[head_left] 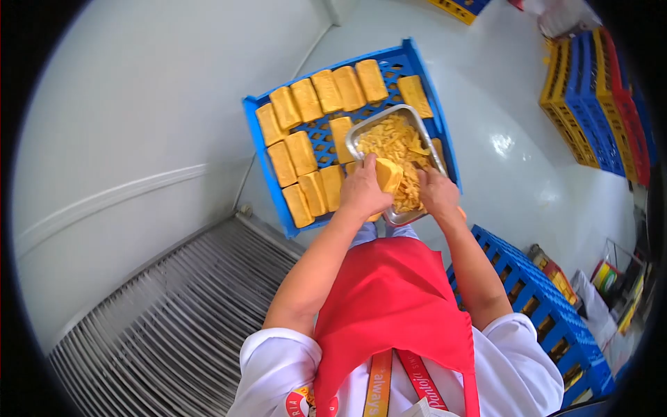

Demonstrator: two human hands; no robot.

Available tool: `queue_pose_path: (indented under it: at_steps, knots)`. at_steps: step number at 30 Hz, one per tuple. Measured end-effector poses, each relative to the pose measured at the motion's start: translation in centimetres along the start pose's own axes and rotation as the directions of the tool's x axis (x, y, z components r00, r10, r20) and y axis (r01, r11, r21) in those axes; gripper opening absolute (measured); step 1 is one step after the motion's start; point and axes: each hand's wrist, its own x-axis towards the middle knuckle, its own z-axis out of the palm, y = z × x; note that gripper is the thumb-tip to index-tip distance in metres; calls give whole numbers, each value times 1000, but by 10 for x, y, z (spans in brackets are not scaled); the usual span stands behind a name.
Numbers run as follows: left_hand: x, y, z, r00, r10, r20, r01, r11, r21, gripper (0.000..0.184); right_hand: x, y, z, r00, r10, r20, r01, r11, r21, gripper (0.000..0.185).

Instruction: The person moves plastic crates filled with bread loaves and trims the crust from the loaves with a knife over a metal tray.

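My left hand (365, 189) is closed around a smooth yellow block (389, 175), held over a metal tray (359, 131). Thin yellow shavings (394, 136) fill much of this tray. My right hand (439, 193) is at the tray's right side with its fingers curled toward the shavings; what they hold, if anything, is hidden. Beneath the tray is a blue plastic crate (269, 182) with a lattice bottom. Several similar yellow blocks (326, 90) lie in rows in it, and the tray covers part of them.
On the left, a ridged metal surface (174, 313) runs along a white wall (139, 104). Stacked yellow, blue and red crates (590, 104) stand at the far right. More blue crates (535, 306) are close by my right side, on the pale shiny floor (500, 97).
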Motion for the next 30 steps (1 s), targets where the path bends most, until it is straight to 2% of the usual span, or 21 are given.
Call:
queue_pose_path:
  at_steps: [1,3,4,5,8,10,11,13,14,15,17,18,19,21,23,24,26,30]
  knots:
    - [2,-8,-6,1000,-22,-17,22,1000,1,89,4,11,6,995,96,-19,-98,989,-112,41]
    - [8,-29,-14,958,-239,-159,205,957,-206,100,0,21,1,997,78,19,-76,994,-76,39]
    - [22,-63,2,913,-201,-356,159,977,-143,108,-4,24,-3,996,80,46,-78,996,-48,38]
    - [24,-70,-11,892,-296,-342,249,953,-174,113,-6,25,-5,996,76,52,-73,996,-47,38]
    - [47,-101,-24,826,-362,-432,294,931,-218,110,-10,26,-9,984,66,164,-66,998,-8,37]
    - [67,-117,-24,803,-321,-503,292,946,-138,110,-13,24,-9,980,72,185,-76,997,16,38]
    - [77,-122,-19,803,-323,-500,294,946,-139,110,-14,24,-7,980,73,187,-77,997,14,38]
    - [100,-130,-5,852,-260,-454,288,958,-6,104,-14,26,-4,979,73,189,-84,995,52,39]
    - [112,-134,6,864,-235,-444,264,965,2,96,-14,25,-5,979,73,191,-84,995,47,39]
    - [125,-138,15,863,-242,-442,269,963,-4,96,-14,24,-5,979,63,195,-75,996,53,39]
    - [141,-153,32,951,-109,-288,100,994,-47,85,-15,22,-3,977,51,208,-64,996,58,39]
    - [142,-162,40,941,-36,-337,22,999,-45,74,-15,24,-2,975,55,214,-71,995,65,39]
    - [140,-162,37,941,-38,-337,24,999,-46,74,-13,25,-2,974,60,216,-78,994,74,38]
    - [132,-168,29,784,-201,-587,178,979,-98,76,-11,28,-3,974,64,219,-82,994,76,38]
    - [108,-159,5,655,-468,-594,514,852,-105,93,-11,30,-4,972,76,221,-96,992,79,38]
    - [103,-170,4,659,-466,-590,513,853,-101,93,-11,30,-6,970,81,229,-100,993,69,38]
    - [100,-184,1,594,-683,-425,689,704,-171,112,-9,30,-6,968,87,236,-103,993,56,37]
    - [109,-174,3,628,-673,-391,677,720,-151,116,-13,29,-3,957,81,280,-102,993,63,37]
